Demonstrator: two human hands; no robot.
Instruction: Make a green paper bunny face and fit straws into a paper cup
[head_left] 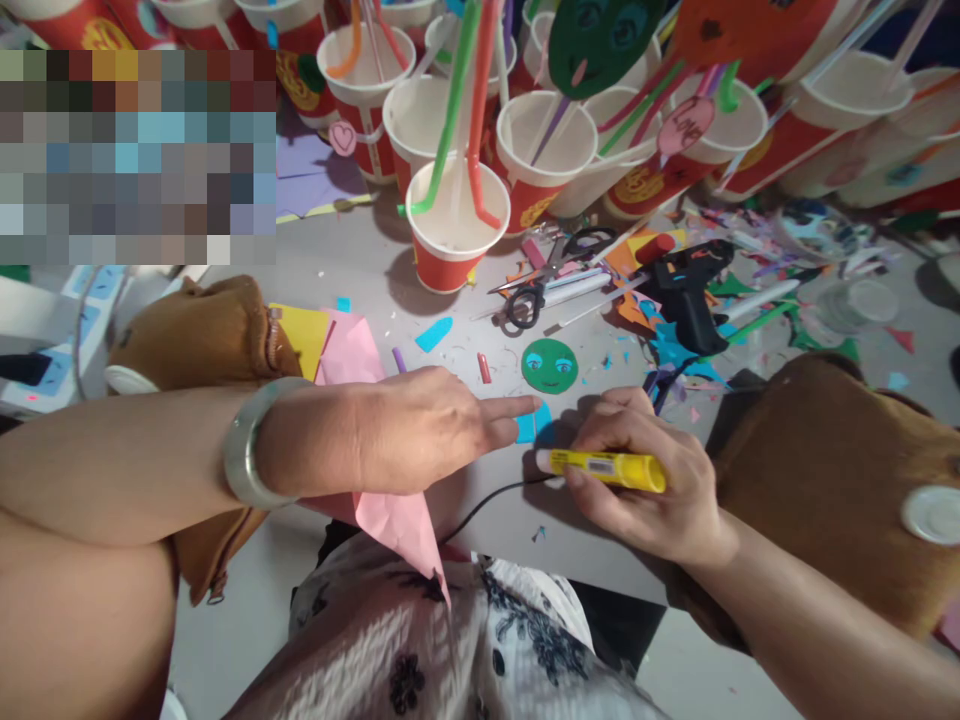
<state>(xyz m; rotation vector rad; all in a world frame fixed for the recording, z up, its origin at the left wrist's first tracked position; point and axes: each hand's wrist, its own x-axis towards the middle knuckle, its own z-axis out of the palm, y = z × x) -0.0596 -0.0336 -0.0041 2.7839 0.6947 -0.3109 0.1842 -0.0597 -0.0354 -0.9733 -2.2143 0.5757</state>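
Observation:
My left hand reaches in from the left with a bangle on its wrist. Its index finger is stretched out, and the fingertips rest at a small blue paper piece on the table. My right hand is closed around a yellow tube with a white tip; whether it is a marker or a glue stick, I cannot tell. The white tip points left, close to the blue paper. Just above that paper lies a green paper face with blue eyes. Pink paper sticks out from under my left forearm.
Several red and white paper cups with straws stand along the back. Scissors and a black glue gun lie among paper scraps. Brown fabric pieces flank both hands. A cord runs across the table near my lap.

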